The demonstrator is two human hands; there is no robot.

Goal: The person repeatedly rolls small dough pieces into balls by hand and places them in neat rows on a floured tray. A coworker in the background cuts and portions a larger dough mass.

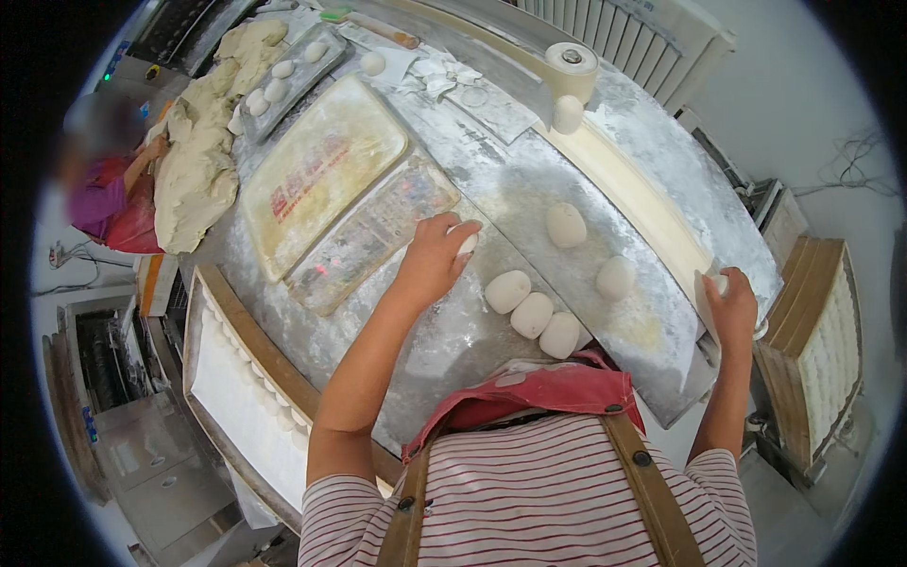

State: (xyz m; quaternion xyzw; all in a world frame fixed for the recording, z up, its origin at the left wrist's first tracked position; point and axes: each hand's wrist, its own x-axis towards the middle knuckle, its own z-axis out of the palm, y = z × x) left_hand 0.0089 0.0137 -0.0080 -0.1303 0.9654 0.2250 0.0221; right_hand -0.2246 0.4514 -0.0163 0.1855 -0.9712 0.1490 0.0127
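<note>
My left hand (pixel 436 259) is closed around a white dough piece (pixel 469 242), partly hidden by the fingers, near the flour-dusted scale. At the near end of a cream conveyor belt (pixel 638 188), my right hand (pixel 733 305) holds another dough piece (pixel 720 284). Three rounded dough pieces (pixel 532 315) sit close together on the floury metal table (pixel 453 383) in front of my red apron. Two more, a dough piece (pixel 566 225) and a dough piece (pixel 616 278), lie apart between them and the belt. Another dough piece (pixel 567 114) stands at the belt's far end by a roller (pixel 571 71).
A scale platform (pixel 333 170) bearing writing lies left of centre. Beyond it are a metal tray (pixel 301 85) with dough balls and a large dough mass (pixel 195 181), where a co-worker's hand (pixel 154 147) rests. Wooden-sided trays (pixel 804 305) stack at right; a lined tray (pixel 237 397) stands lower left.
</note>
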